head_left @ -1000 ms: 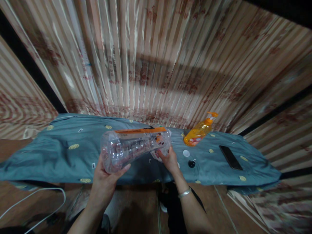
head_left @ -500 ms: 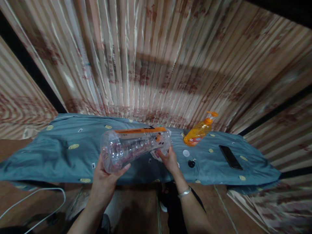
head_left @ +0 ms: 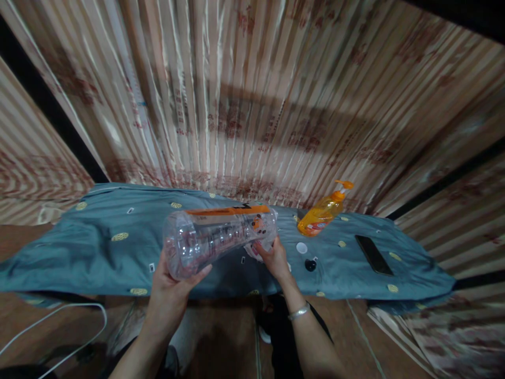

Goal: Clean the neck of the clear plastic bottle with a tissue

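Note:
A large clear plastic bottle (head_left: 221, 237) with an orange-edged label lies sideways in the air above the cloth-covered surface. My left hand (head_left: 169, 287) is wrapped around its wider end, with the thumb along the underside. At the narrower end, my right hand (head_left: 275, 259) grips the bottle from below; some of its fingers are hidden behind it. Just beside those fingers shows a whitish, pinkish piece (head_left: 252, 251), partly covered, whose kind I cannot make out. No liquid is visible inside the bottle.
An orange pump bottle (head_left: 320, 215) stands at the back right. Near it lie a white round disc (head_left: 301, 248), a small black object (head_left: 310, 265) and a dark phone (head_left: 374, 255). Blue-green cloth (head_left: 98, 263) covers the surface; a curtain (head_left: 252, 105) hangs behind. A white cable (head_left: 100, 310) loops at lower left.

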{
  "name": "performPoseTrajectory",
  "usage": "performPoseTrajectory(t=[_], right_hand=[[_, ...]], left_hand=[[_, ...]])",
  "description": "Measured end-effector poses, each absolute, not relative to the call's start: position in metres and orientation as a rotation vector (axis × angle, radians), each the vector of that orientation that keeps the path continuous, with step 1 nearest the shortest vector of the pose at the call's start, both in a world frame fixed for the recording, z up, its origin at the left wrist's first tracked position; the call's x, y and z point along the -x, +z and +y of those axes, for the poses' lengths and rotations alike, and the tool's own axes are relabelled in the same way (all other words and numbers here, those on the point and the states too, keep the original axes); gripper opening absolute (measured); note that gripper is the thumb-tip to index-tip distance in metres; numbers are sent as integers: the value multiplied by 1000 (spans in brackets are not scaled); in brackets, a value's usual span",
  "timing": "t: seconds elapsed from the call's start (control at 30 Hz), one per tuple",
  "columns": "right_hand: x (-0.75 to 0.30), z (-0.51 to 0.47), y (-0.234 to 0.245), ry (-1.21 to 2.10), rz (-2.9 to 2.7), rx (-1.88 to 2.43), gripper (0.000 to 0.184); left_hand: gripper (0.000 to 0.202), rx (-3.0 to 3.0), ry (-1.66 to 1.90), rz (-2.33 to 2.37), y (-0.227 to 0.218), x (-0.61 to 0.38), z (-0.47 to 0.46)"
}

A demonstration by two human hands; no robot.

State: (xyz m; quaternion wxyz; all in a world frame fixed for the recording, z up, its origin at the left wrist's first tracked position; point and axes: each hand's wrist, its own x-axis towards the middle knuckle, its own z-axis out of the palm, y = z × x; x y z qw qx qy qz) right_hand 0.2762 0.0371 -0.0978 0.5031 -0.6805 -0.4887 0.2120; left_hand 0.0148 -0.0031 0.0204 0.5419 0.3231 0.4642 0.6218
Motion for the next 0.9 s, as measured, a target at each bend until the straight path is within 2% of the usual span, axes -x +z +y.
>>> performPoseTrajectory(t=[0.47,0.9], right_hand=[[-277,37,-99,512,-1193,1639,58],[-274,34,-99,505,-1181,1651,96]], left_hand=[[89,-778,1483,1121,20,-15,-3],[94,-752,1482,1137,25,-16,-4]])
